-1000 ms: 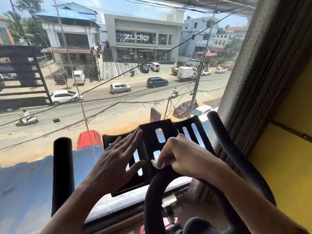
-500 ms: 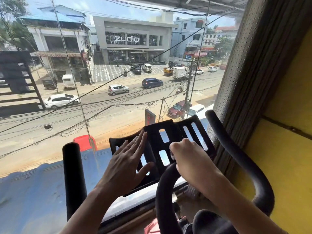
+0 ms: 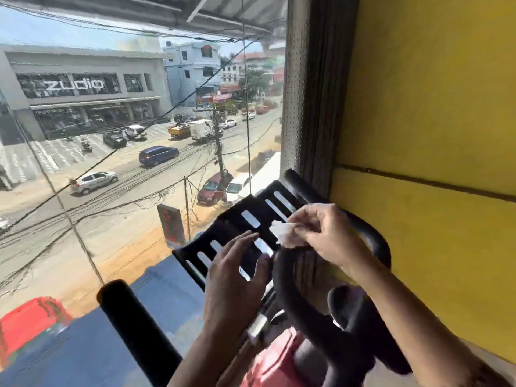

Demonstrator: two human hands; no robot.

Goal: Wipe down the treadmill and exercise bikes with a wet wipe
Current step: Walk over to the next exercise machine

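You are mid-pass on 1 exercise bike (image 3: 276,358), treadmill out of view, so most work likely remains: on its slotted tray (image 3: 251,203) your left hand (image 3: 234,280) rests flat, fingers straight, while your right hand (image 3: 321,230) pinches the crumpled wet wipe (image 3: 282,233) at the tray's right edge.

A yellow wall (image 3: 418,107) stands on the right. Through the window, a grey building (image 3: 83,60) bears a "zudio" sign (image 3: 75,85). On the road below are a dark blue car (image 3: 158,155) and a silver car (image 3: 95,180); a utility pole (image 3: 219,152) rises beside a red car (image 3: 213,187).
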